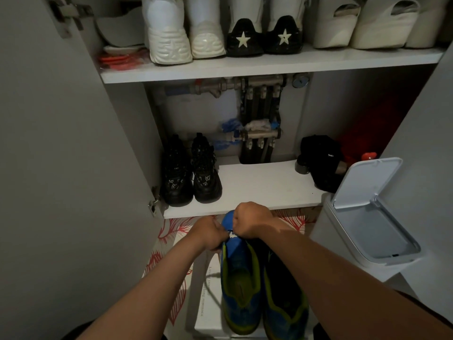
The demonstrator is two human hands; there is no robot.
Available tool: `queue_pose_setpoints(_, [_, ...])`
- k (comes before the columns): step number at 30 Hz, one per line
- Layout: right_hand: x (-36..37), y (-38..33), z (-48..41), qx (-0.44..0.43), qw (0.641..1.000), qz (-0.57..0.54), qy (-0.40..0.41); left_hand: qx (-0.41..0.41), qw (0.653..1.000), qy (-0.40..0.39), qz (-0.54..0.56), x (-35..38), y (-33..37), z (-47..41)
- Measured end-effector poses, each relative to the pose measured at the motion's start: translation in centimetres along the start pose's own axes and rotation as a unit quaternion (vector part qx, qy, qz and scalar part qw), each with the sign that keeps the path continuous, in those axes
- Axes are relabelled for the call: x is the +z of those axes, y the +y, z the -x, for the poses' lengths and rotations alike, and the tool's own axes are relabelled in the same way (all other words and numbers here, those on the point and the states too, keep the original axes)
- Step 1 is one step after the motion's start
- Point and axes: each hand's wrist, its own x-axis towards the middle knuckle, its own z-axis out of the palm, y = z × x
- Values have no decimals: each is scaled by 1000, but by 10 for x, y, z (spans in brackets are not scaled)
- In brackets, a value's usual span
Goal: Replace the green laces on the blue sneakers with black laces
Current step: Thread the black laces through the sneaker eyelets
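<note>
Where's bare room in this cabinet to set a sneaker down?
Lower shelf: bare stretch between the black sneakers and the black cloth item. Upper shelf is crowded, shoes side by side across it.

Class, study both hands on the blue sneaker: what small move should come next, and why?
Probably pull the lace snug at the top eyelets. The left hand and right hand both grip the blue sneaker at its tongue, and a dark lace hangs slack beside it. Whether they pinch lace ends is hidden.

Blue sneakers [241, 278] rest on a white box [204, 312].
</note>
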Motion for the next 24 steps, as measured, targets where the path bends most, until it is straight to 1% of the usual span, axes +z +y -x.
queue_pose_setpoints(3, [1,-3,2,-7,999,37,-10,-2,1000,-11,18,-1,-2,1])
queue_pose_setpoints(7, [0,-4,2,-3,999,48,-10,-5,1000,-22,19,-1,-2,2])
queue_pose_setpoints(10, [2,-7,3,1,998,59,-16,23,999,-37,-2,-2,-5,1])
queue_pose_setpoints(14, [9,-15,5,2,995,99,14,36,999,-39,-3,-3,-10,-1])
queue_pose_setpoints(16, [13,-16,5,12,995,90,31,32,999,-41,9,-3,-10,-1])
queue_pose_setpoints(18, [15,-15,5,22,997,75,27,31,998,-43,15,-2,-9,0])
queue_pose_setpoints(21, [19,-15,3,26,997,75,13,33,999,-28,-1,-2,-7,2])
queue_pose_setpoints(24, [23,-14,2,46,997,59,20,43,999,-13,-15,-2,-10,-1])
